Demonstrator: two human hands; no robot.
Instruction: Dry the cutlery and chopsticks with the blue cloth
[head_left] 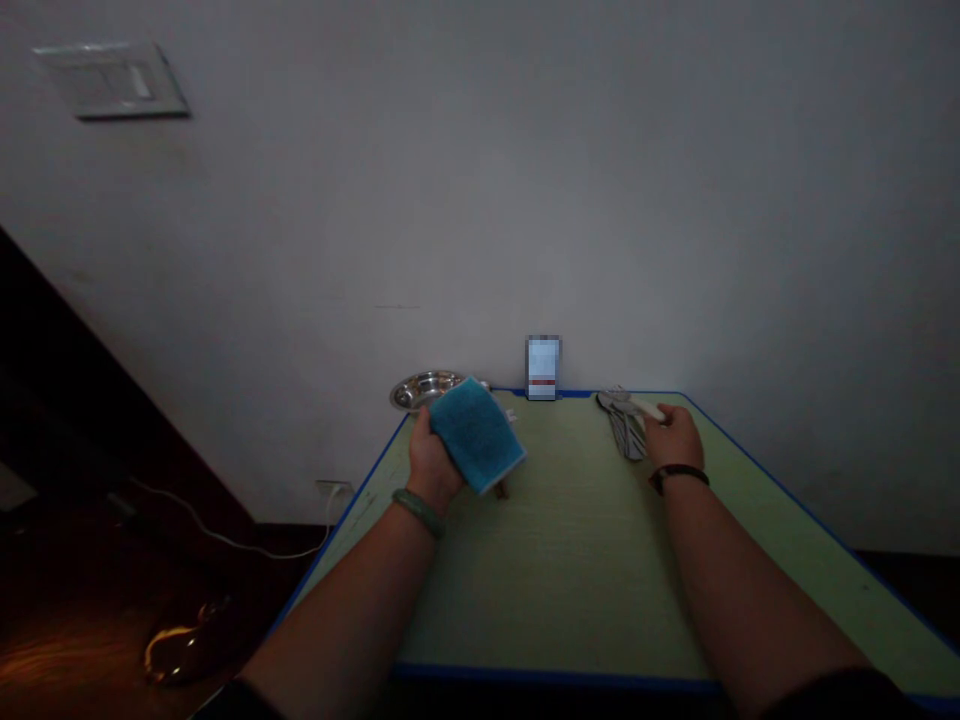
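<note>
From here, the left hand point(436, 465) has its fingers spread behind a blue cloth point(478, 435), gripping it above the table point(570, 560). The bowl point(429, 388) lies at the cloth's eleven o'clock. The right hand point(675, 440) has its fingers closed round a pale handle point(646, 407); at its nine o'clock sits striped fabric point(628, 437). The phone point(543, 368) stands upright at the table's twelve o'clock.

Domestic room, probably within a home: a small green table point(585, 560) with blue edging adjoins a plain painted wall point(465, 200) bearing a switch plate point(112, 82); a white cable point(247, 548) reaches a low wall socket point(334, 489).
</note>
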